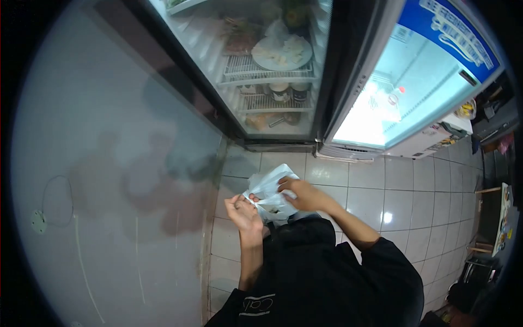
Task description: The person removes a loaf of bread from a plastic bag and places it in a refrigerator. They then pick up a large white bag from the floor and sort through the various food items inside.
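Observation:
A thin white plastic bag (267,185) is held in front of my body, above the tiled floor. My left hand (245,211) is closed on the gathered, twisted part of the bag at its left side. On the other side, my right hand (300,194) has its fingers curled against the bag's plastic, slightly blurred. Something darker shows faintly through the lower part of the bag, but I cannot make out what it is.
Ahead stands a glass-door fridge (234,103) with a plate of food (282,53) and jars (280,91) on wire shelves. Right of it is a lit display fridge (376,103) holding a bottle (395,97). A grey wall (109,163) runs close on my left.

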`<state>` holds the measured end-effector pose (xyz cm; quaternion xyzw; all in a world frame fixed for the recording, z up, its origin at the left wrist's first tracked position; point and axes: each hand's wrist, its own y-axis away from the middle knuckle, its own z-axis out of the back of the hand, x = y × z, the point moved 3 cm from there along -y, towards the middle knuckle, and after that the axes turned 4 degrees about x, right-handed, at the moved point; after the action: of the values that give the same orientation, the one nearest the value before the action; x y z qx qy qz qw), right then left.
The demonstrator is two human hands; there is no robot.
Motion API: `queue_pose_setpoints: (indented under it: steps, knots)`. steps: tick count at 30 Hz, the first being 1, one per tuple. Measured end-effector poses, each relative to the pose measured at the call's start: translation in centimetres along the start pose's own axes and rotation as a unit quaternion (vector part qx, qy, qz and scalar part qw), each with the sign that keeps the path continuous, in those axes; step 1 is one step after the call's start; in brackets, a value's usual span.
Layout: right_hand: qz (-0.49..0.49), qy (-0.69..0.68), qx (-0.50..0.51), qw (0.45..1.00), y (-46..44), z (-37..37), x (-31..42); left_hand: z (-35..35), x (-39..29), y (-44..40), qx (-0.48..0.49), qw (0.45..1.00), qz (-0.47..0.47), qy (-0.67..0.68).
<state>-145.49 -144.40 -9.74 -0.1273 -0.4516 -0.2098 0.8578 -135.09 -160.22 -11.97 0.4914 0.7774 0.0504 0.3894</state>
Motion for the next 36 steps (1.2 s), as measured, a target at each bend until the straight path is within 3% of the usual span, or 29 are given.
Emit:
queue_pose_setpoints:
  steps: [3, 5, 7, 11, 14, 16, 18, 20, 22, 23, 26, 29, 31, 32, 34, 36]
  knots:
    - [-0.035, 0.078, -0.07, 0.994, -2.0, 5.2, -6.6, -1.6, 0.3, -2.4, 0.004, 0.998, -0.016, -0.063]
    - [-0.129, 0.097, -0.148, 0.976, -2.8, 8.8, -10.9, -3.0, -1.1, -3.4, 0.012, 0.992, -0.004, -0.128]
    - [-0.226, -0.019, -0.216, 0.95, -3.5, 12.3, -12.0, -2.0, -2.1, -5.2, 0.039, 0.993, 0.004, -0.113]
    - [-0.244, 0.015, -0.249, 0.937, -5.1, 13.4, -13.2, -3.1, -4.0, -7.1, 0.08, 0.99, -0.017, -0.118]
    - [-0.243, -0.036, -0.237, 0.94, -9.1, 11.4, -12.4, -2.9, -7.0, -10.5, 0.033, 0.999, -0.028, -0.033]
    - [-0.212, -0.046, -0.206, 0.954, -12.1, 9.3, -11.2, -3.9, -9.0, -11.7, 0.064, 0.997, 0.005, -0.041]
    - [-0.167, -0.065, -0.098, 0.979, -15.6, 6.9, -8.7, -3.6, -10.5, -13.9, 0.098, 0.989, 0.065, -0.085]
    - [0.026, 0.095, -0.063, 0.993, -18.0, 2.3, -6.9, -3.4, -11.8, -15.1, 0.145, 0.984, 0.063, -0.08]
    - [-0.039, 0.075, 0.036, 0.996, -20.9, -1.9, -2.7, -2.9, -12.6, -16.4, 0.192, 0.975, 0.07, -0.083]
    - [-0.023, 0.058, -0.022, 0.998, -23.7, -4.6, -1.1, -3.6, -14.3, -16.9, 0.264, 0.955, 0.05, -0.124]
    - [0.017, 0.094, -0.121, 0.988, -27.2, -7.7, 0.2, -3.0, -16.3, -18.1, 0.318, 0.938, 0.035, -0.132]
    - [0.108, -0.014, -0.262, 0.959, -29.4, -9.6, 0.2, -5.9, -19.3, -17.3, 0.369, 0.901, 0.052, -0.224]
    - [0.092, -0.049, -0.297, 0.949, -31.0, -9.7, 0.3, -6.6, -20.6, -17.3, 0.392, 0.878, 0.04, -0.27]
    - [0.076, -0.093, -0.321, 0.94, -31.8, -10.0, 0.2, -6.9, -21.5, -17.4, 0.399, 0.875, 0.041, -0.27]
    - [0.097, -0.036, -0.359, 0.928, -33.2, -11.9, 0.5, -7.2, -23.2, -18.0, 0.397, 0.885, 0.07, -0.231]
    - [0.058, -0.1, -0.412, 0.904, -34.2, -13.6, 0.1, -7.1, -23.3, -19.0, 0.407, 0.882, 0.053, -0.232]
